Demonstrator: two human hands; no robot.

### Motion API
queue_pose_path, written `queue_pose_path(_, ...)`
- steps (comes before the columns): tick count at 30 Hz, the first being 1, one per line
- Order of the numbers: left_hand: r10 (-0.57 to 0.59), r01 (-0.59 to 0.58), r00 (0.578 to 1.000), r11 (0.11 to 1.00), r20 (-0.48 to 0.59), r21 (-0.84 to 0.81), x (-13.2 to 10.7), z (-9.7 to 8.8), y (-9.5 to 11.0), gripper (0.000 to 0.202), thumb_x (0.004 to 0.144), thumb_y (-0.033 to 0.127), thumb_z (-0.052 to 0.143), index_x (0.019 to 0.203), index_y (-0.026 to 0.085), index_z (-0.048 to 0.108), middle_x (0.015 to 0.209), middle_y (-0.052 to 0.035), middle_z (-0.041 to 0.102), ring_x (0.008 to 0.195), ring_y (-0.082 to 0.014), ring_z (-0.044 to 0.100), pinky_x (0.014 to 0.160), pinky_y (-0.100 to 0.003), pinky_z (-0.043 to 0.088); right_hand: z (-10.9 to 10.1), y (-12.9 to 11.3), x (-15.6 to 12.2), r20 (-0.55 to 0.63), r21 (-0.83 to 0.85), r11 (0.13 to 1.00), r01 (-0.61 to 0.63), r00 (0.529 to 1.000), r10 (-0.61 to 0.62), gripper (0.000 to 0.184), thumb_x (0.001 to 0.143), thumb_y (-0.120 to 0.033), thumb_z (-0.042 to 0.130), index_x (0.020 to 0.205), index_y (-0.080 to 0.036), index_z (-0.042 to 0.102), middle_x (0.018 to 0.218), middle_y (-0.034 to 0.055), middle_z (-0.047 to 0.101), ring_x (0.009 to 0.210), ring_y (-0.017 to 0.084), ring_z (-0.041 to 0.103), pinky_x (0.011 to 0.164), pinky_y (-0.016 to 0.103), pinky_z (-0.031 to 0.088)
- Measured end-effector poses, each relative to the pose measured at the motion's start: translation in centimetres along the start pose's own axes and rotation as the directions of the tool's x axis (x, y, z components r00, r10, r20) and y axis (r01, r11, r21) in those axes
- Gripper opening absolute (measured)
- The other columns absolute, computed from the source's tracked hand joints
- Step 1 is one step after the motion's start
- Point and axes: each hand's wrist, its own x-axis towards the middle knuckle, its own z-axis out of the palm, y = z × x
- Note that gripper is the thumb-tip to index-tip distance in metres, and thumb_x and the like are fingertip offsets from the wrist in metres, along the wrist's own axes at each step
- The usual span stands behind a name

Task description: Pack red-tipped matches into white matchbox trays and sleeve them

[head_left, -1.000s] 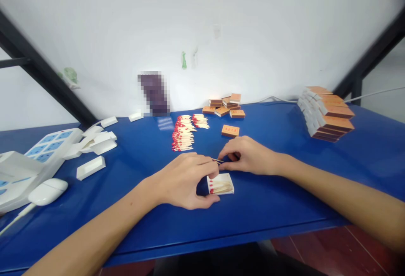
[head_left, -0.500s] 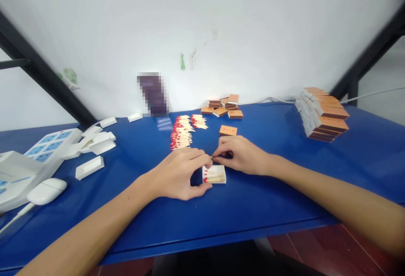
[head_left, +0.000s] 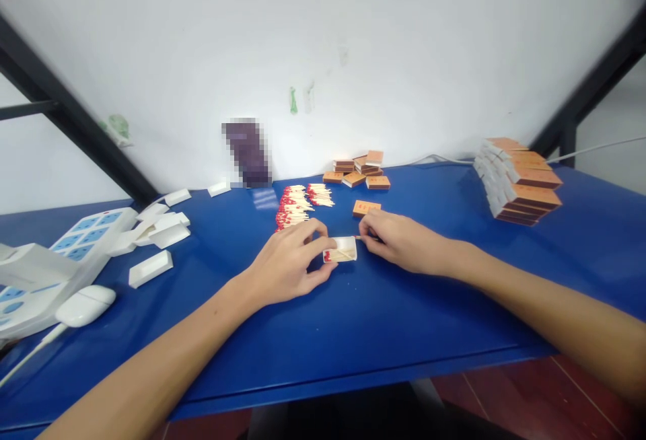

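Observation:
My left hand [head_left: 290, 262] is closed on a small white matchbox tray [head_left: 342, 249] with red-tipped matches in it, thumb and fingers pinching its left end. My right hand [head_left: 398, 241] is curled at the tray's right end, its fingertips pinched close against the tray; what they hold is too small to make out. A heap of loose red-tipped matches [head_left: 295, 206] lies just behind my left hand. One orange matchbox sleeve [head_left: 366, 208] lies just behind my right hand.
Blue table [head_left: 353, 332]. Several empty white trays [head_left: 151, 231] lie at the left beside a white power strip [head_left: 55, 258] and a white mouse-like case [head_left: 85, 305]. A pile of orange matchboxes [head_left: 359, 169] sits by the wall; a tall stack [head_left: 519, 181] stands at the right.
The tray moved away from me, toward the match heap, and both hands went with it. My left hand now pinches the tray's end rather than arching over it.

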Motion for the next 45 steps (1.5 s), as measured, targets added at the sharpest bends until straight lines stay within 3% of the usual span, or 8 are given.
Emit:
queue_pose_path(4, -0.083, 0.084, 0.996, 0.996, 0.045, -0.020, 0.0, 0.0, 0.1, 0.009, 0.091, 0.026, 0.055, 0.096, 0.018, 0.058, 0.104, -0.0053, 0.060, 0.086, -0.0165, 0.059, 0.073, -0.029, 0.049, -0.4, -0.6, 0.2, -0.202, 0.039, 0.998, 0.058, 0.978, -0.049, 0.007, 0.095, -0.021, 0.044, 0.089, -0.019, 0.047, 0.091, 0.0050, 0.055, 0.073, 0.015, 0.049, 0.066, 0.027, 0.038)
queue_pose_path(7, -0.138, 0.141, 0.987, 0.989, 0.080, -0.039, 0.0, 0.2, 0.1, 0.015, 0.089, 0.027, 0.058, 0.101, 0.018, 0.056, 0.104, -0.0047, 0.061, 0.088, -0.0174, 0.060, 0.073, -0.029, 0.050, -0.6, -1.4, 0.1, -0.200, 0.082, 0.981, 0.178, 0.967, -0.159, 0.003, 0.094, -0.020, 0.048, 0.092, -0.019, 0.050, 0.090, 0.0034, 0.056, 0.072, 0.014, 0.050, 0.066, 0.026, 0.039)
queue_pose_path(12, -0.120, 0.121, 0.993, 0.992, 0.018, -0.025, -0.1, 0.7, 0.0, 0.018, 0.088, 0.029, 0.061, 0.102, 0.019, 0.063, 0.104, -0.0057, 0.062, 0.091, -0.0185, 0.061, 0.077, -0.030, 0.052, 0.7, -2.5, -0.1, -0.130, 0.056, 0.952, 0.301, 0.948, -0.291, 0.009, 0.095, -0.020, 0.049, 0.094, -0.017, 0.057, 0.088, 0.0037, 0.061, 0.073, 0.014, 0.054, 0.067, 0.027, 0.041)
queue_pose_path(18, -0.111, 0.113, 0.993, 0.992, 0.035, -0.061, 0.1, 0.8, 0.2, 0.013, 0.089, 0.029, 0.059, 0.092, 0.019, 0.067, 0.103, -0.0051, 0.064, 0.088, -0.0173, 0.061, 0.074, -0.029, 0.051, 1.1, -3.0, 0.0, -0.178, -0.104, 0.955, 0.276, 0.940, -0.291, 0.018, 0.097, -0.022, 0.050, 0.093, -0.016, 0.066, 0.087, 0.0063, 0.066, 0.077, 0.018, 0.059, 0.071, 0.030, 0.043)
queue_pose_path(24, -0.117, 0.121, 0.992, 0.989, 0.051, -0.087, 0.0, 0.7, 0.2, 0.014, 0.091, 0.029, 0.059, 0.097, 0.020, 0.067, 0.104, -0.0045, 0.063, 0.087, -0.0159, 0.061, 0.070, -0.027, 0.051, 1.0, -2.8, -0.1, -0.189, -0.109, 0.960, 0.259, 0.943, -0.275, 0.019, 0.096, -0.022, 0.053, 0.092, -0.017, 0.070, 0.083, 0.0056, 0.067, 0.076, 0.017, 0.061, 0.070, 0.029, 0.044)
queue_pose_path(28, -0.127, 0.133, 0.990, 0.986, 0.061, -0.101, 0.1, 0.7, 0.3, 0.014, 0.090, 0.030, 0.060, 0.097, 0.019, 0.067, 0.103, -0.0049, 0.064, 0.088, -0.0165, 0.062, 0.075, -0.029, 0.053, 1.1, -2.8, 0.0, -0.172, -0.125, 0.959, 0.256, 0.946, -0.275, 0.018, 0.096, -0.022, 0.054, 0.091, -0.017, 0.071, 0.084, 0.0060, 0.069, 0.076, 0.017, 0.061, 0.070, 0.029, 0.043)
queue_pose_path(40, -0.113, 0.117, 0.993, 0.989, 0.040, -0.096, 0.2, 0.9, 0.2, 0.017, 0.090, 0.032, 0.061, 0.098, 0.020, 0.071, 0.104, -0.0039, 0.067, 0.088, -0.0165, 0.065, 0.075, -0.029, 0.055, 1.3, -2.9, 0.2, -0.207, -0.075, 0.964, 0.255, 0.942, -0.265, 0.019, 0.096, -0.027, 0.056, 0.097, -0.019, 0.072, 0.084, 0.0051, 0.071, 0.076, 0.017, 0.063, 0.069, 0.029, 0.044)
queue_pose_path(45, -0.105, 0.110, 0.993, 0.990, 0.050, -0.089, 0.2, 0.8, 0.3, 0.016, 0.089, 0.031, 0.062, 0.095, 0.019, 0.071, 0.103, -0.0044, 0.069, 0.088, -0.0181, 0.066, 0.075, -0.030, 0.055, 0.7, -3.0, -0.2, -0.154, 0.010, 0.944, 0.329, 0.934, -0.323, 0.021, 0.096, -0.026, 0.054, 0.095, -0.018, 0.073, 0.097, 0.0077, 0.069, 0.082, 0.017, 0.062, 0.077, 0.031, 0.047)
